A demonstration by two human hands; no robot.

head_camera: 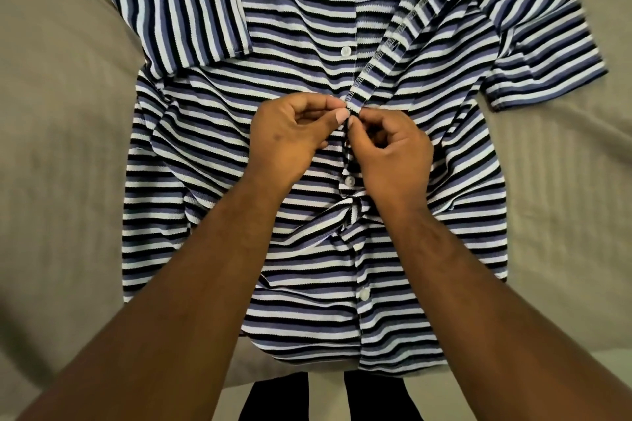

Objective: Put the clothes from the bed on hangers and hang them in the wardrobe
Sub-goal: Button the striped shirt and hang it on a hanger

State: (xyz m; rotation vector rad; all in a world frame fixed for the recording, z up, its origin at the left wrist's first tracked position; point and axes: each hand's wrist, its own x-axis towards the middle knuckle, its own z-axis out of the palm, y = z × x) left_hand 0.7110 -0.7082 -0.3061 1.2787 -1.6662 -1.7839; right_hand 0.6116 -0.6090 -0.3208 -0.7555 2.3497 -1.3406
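A short-sleeved shirt (301, 27) with white, black and blue stripes lies spread on the bed, front up, collar end far from me. Its button placket runs down the middle with white buttons (346, 50). The upper right front edge is folded open, showing the stitched seam. My left hand (290, 137) and my right hand (393, 150) meet at the placket in the middle of the shirt. Both pinch the fabric edges there with thumb and fingertips, at a button position. No hanger or wardrobe is in view.
The bed (61, 147) is covered with a beige sheet that surrounds the shirt on both sides. Its near edge runs along the bottom, with my dark trouser legs (280, 396) standing right against it.
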